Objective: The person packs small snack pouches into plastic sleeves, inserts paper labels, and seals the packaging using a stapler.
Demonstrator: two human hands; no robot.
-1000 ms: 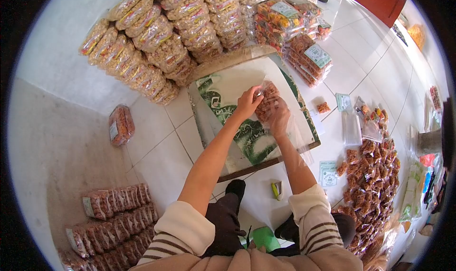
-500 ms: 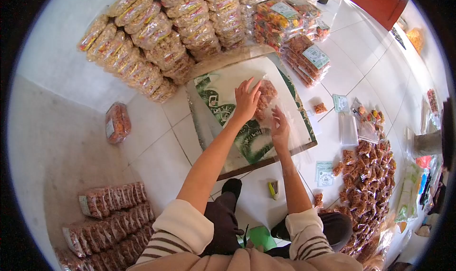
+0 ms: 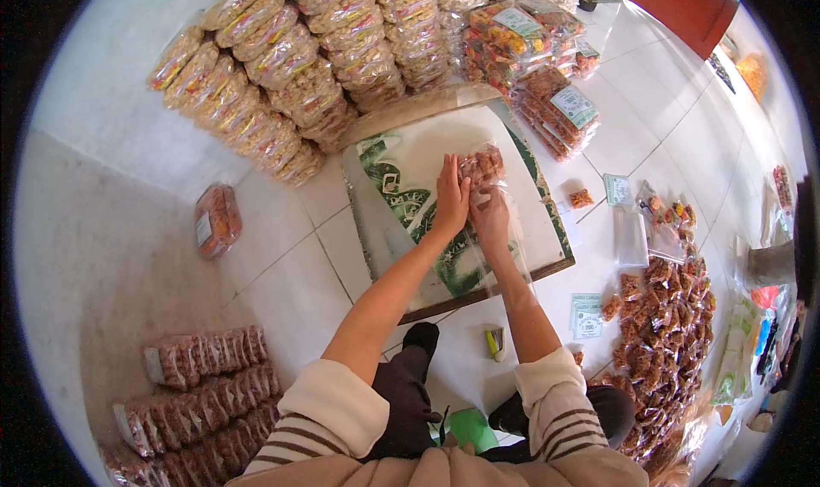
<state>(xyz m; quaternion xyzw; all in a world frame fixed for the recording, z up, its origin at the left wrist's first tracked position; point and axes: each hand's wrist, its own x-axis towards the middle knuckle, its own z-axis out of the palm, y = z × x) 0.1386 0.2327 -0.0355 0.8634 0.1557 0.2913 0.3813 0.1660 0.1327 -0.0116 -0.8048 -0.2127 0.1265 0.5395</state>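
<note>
A clear plastic bag of brown snack packets (image 3: 483,164) lies on the low white board with green print (image 3: 393,158). My left hand (image 3: 451,198) rests along the bag's left side, its fingers extended and close together. At the bag's lower right, my right hand (image 3: 489,218) touches the plastic with bent fingers; whether it grips the film is unclear. The loose end of the bag trails down over my right wrist. A green stapler (image 3: 494,343) lies on the floor below the board.
Stacked snack bags (image 3: 282,68) stand behind the board, beside labelled packs (image 3: 555,111). Many small packets (image 3: 662,342) are heaped at right, near printed labels (image 3: 587,315) and empty plastic bags (image 3: 631,237). Rows of packed bags (image 3: 201,401) sit lower left; one pack (image 3: 218,220) lies at left.
Both hands have come off the bag, spread apart, then closed in on it again. My left hand now lies lower along its side, and the bag's contents look more bunched toward the top.
</note>
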